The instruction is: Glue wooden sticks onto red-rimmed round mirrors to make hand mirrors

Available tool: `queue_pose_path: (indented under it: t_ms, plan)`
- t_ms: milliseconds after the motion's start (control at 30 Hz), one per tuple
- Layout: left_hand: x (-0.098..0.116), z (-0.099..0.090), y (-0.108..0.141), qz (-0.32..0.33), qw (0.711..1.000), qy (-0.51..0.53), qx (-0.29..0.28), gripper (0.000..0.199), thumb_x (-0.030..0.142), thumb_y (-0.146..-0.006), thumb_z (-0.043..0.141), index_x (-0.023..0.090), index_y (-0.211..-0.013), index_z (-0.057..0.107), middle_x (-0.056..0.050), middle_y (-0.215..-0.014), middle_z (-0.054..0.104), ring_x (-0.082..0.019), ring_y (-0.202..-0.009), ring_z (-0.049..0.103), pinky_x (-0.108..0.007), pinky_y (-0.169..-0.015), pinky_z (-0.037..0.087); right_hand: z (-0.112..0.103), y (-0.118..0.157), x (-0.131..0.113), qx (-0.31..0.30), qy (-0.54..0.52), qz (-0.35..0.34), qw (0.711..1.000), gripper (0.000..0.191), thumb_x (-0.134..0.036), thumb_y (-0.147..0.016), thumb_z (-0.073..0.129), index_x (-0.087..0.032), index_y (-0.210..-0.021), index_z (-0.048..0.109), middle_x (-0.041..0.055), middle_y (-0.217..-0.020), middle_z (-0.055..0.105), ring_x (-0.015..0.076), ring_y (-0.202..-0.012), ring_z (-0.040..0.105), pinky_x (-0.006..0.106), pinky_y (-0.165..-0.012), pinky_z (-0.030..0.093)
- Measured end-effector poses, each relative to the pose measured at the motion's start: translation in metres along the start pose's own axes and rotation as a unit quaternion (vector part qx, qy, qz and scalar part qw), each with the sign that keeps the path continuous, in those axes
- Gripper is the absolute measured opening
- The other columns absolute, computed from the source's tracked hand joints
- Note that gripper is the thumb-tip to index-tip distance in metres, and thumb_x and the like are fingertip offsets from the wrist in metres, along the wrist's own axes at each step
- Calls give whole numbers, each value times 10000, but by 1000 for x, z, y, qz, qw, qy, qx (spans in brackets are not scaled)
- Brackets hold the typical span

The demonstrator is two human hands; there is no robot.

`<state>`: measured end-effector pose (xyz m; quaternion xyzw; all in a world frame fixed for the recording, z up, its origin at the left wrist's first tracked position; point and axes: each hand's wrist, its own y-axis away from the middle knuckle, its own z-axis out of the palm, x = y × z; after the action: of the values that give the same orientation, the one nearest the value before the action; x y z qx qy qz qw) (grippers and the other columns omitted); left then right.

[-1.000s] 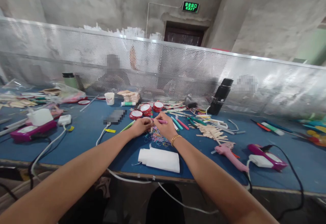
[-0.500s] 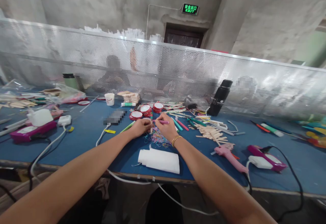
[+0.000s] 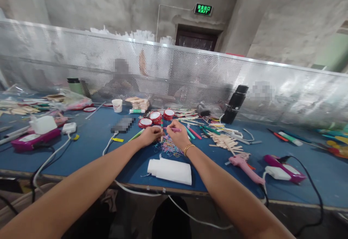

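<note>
Blue tabletop (image 3: 89, 159) — left fingers (image 3: 158, 131) pinch striped stick (image 3: 162, 124) — right fingers (image 3: 172, 125) closed around purple pen (image 3: 176, 129).

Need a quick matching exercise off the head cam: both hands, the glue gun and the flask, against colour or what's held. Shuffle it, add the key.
1. Left hand
2. Flask
3. Right hand
4. Glue gun

A. Holds the pen
B. Pink, lying on the table
C. Holds the stick
D. Black

Pairs: 1-C, 2-D, 3-A, 4-B
</note>
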<state>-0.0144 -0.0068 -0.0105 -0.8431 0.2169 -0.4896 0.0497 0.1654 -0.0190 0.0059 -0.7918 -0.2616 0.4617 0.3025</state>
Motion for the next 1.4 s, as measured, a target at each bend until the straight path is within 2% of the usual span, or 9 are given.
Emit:
queue_pose_path:
  t_ms: [267,433,767,1400]
  plan:
    - [1,0,0,3,1000,-7,-2,453,566,-758,632,148,-591,581,14,-539,546,-88,-483,419,-229,-486,303,3,0,0,-11,-2,-5,1000,158,-279,-809,545,-220,-664,519,-40,-633,558,133,-609,516,259,-604,372]
    - [2,-1,0,4,1000,-10,-5,454,563,-765,624,144,-595,584,8,-547,554,-90,-485,434,-226,-480,306,1,-1,2,18,13,-4,1000,146,-241,-795,532,-218,-653,506,-39,-619,560,133,-612,514,259,-621,374]
    - [-1,1,-1,17,1000,4,-11,440,549,-779,606,148,-603,562,21,-547,530,-84,-492,413,-221,-484,301,8,2,3,-3,8,-21,1000,131,-238,-807,538,-219,-680,517,-39,-643,569,131,-619,517,251,-625,377]
    - [1,0,-1,5,1000,6,-5,431,539,-754,649,147,-594,568,23,-532,535,-83,-474,417,-224,-473,293,2,1,2,15,-2,-10,1000,156,-235,-801,540,-215,-652,496,-46,-618,553,127,-603,502,252,-609,358]
